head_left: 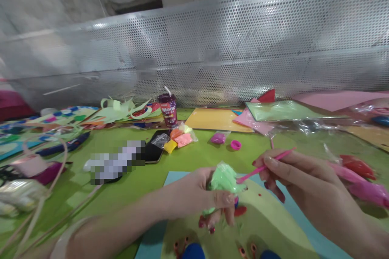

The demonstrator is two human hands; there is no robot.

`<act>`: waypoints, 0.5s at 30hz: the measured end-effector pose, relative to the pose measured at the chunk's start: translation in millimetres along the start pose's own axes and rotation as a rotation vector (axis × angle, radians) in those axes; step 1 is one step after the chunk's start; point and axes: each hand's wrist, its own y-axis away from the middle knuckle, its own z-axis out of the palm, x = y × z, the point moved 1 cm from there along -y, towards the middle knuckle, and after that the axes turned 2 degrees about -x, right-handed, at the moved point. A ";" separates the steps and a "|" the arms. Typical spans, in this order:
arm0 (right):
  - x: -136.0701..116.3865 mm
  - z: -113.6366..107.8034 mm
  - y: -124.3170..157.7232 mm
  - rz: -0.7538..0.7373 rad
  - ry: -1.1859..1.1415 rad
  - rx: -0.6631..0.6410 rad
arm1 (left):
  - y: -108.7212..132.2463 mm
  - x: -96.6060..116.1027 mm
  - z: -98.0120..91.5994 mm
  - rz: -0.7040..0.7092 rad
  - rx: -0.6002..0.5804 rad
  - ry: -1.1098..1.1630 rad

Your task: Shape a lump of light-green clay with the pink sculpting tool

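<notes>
My left hand (212, 200) is wrapped round a plastic bag of light green clay (224, 178), held above the artwork. Between the thumb and fingers of my right hand (282, 170) is a thin pink tool (258, 169), its tip touching the green clay at the bag's right side. Below both hands lies a yellow-green sheet (267, 220) on a light blue one (153, 236). Blue clay shapes (193, 251) with small orange stalks sit along its lower part. A red clay piece (240, 211) shows just beside my left fingers.
Bagged clay (184, 139), a purple clay bag (218, 138) and a pink ring-like lid (236, 145) lie beyond the hands. A dark cup (168, 109) with a straw stands near the perforated metal panel (219, 56). Coloured paper (215, 119) lies at the back; a black phone (154, 151) is left.
</notes>
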 end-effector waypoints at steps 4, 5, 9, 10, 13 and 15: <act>-3.9 -1.6 -2.2 -0.018 -0.070 0.077 | -1.4 -1.3 -2.9 0.058 -0.024 -0.025; -4.8 -1.9 -3.0 -0.019 -0.088 0.092 | -1.8 -1.8 -3.6 0.053 -0.021 -0.042; -4.4 -0.9 -4.1 -0.035 -0.080 0.030 | -2.2 -1.8 -4.1 0.015 0.009 -0.079; -3.3 0.0 -3.7 -0.033 -0.058 -0.014 | -1.9 -1.5 -3.7 0.010 0.010 -0.076; 0.5 3.1 -1.9 0.003 0.021 -0.117 | -0.6 -0.7 -2.3 -0.015 0.020 -0.085; 1.6 4.9 -1.2 0.015 0.083 -0.141 | 0.1 -0.7 -1.2 -0.042 0.027 -0.092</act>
